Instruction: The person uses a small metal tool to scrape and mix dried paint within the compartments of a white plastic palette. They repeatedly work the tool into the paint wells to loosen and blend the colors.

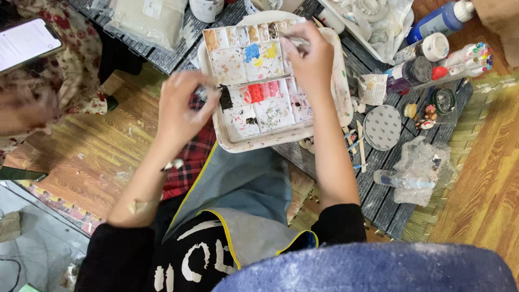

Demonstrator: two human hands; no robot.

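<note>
The right hand (pixel 309 59) pinches a thin brush (pixel 296 40) at twelve o'clock over the stiff, light, paint-slick palette (pixel 259 86), best held by its rim, left hand (pixel 181 108) curled at nine o'clock, its grip hidden.

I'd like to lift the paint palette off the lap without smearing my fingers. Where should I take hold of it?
Grip the paint palette by its bare white near rim, coming from below. That raised edge is unpainted, while the left hand and right hand crowd the wet wells.

Low dark slatted table (pixel 389 162) stood on wooden floor (pixel 486 189); on it lay white paint tray (pixel 340 92), round grey disc (pixel 382 127), paint bottles (pixel 427 48), crumpled plastic bag (pixel 421 162).
</note>
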